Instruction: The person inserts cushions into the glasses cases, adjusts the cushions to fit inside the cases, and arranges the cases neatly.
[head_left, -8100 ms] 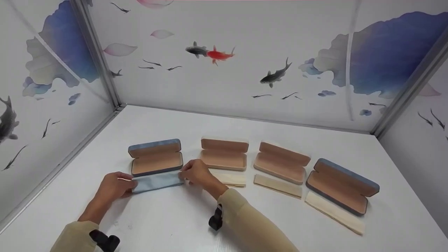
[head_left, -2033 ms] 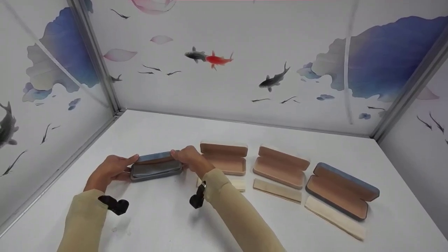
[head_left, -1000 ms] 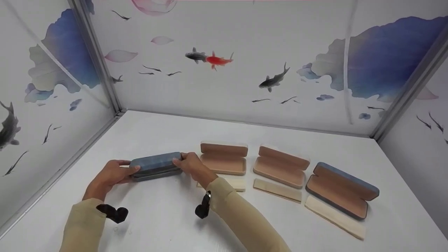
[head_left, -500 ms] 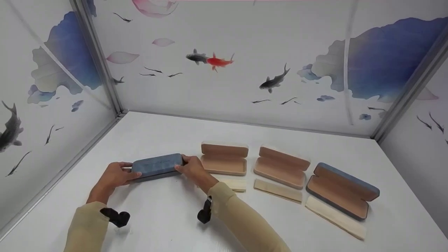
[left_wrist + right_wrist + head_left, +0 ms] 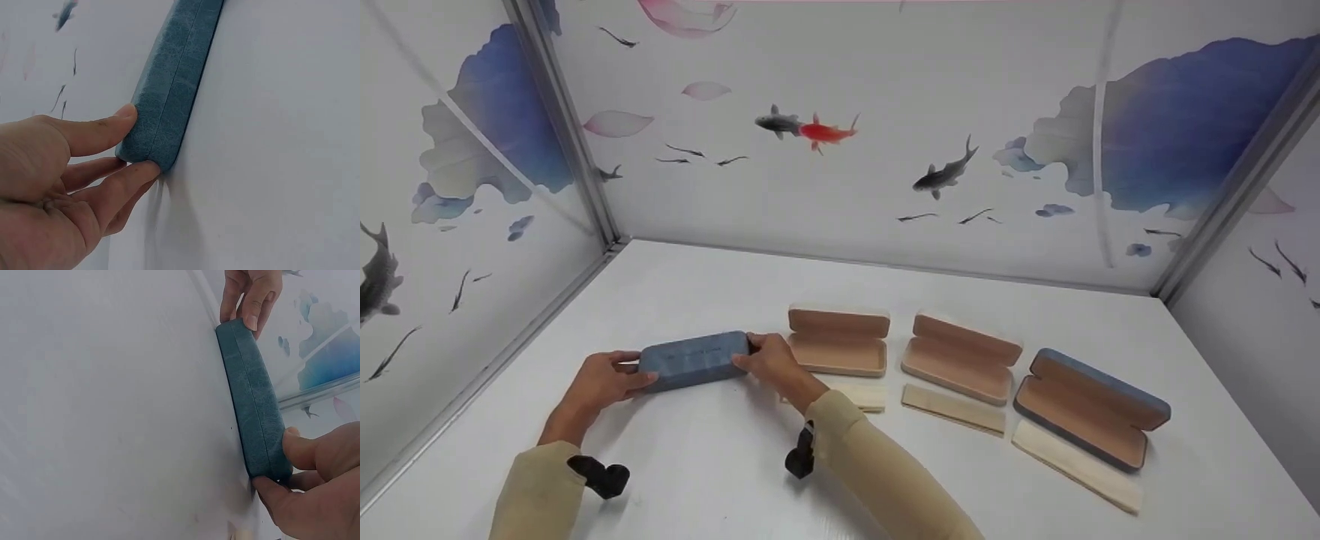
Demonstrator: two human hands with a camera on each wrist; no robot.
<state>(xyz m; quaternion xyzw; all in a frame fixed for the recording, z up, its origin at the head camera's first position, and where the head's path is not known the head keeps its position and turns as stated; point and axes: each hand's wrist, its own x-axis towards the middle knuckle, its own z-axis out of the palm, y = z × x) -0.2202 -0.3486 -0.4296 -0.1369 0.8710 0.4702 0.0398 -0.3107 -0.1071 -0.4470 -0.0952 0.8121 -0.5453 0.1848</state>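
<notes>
A blue glasses case (image 5: 694,361) lies level at the left of the table, its lid down flush on the base. My left hand (image 5: 604,382) grips its left end, thumb on the front edge and fingers behind and under the corner, as the left wrist view shows on the blue case (image 5: 171,84). At the opposite end my right hand (image 5: 776,365) pinches the corner in the same way. Both ends of the case (image 5: 253,399) appear in the right wrist view with a hand at each. Whatever is inside the case is hidden by the lid.
Right of the held case stand a cream open case (image 5: 838,352), another cream open case (image 5: 958,367) and a blue open case (image 5: 1084,416). Before them lie folded cloths: one (image 5: 855,396) partly behind my right arm, a beige one (image 5: 952,409), a cream one (image 5: 1076,466). Printed walls (image 5: 840,202) enclose the table.
Earlier the blue case stood open with a light blue folded cloth before it, held by both hands. Then a folded cloth lay inside, and the lid came down until flush.
</notes>
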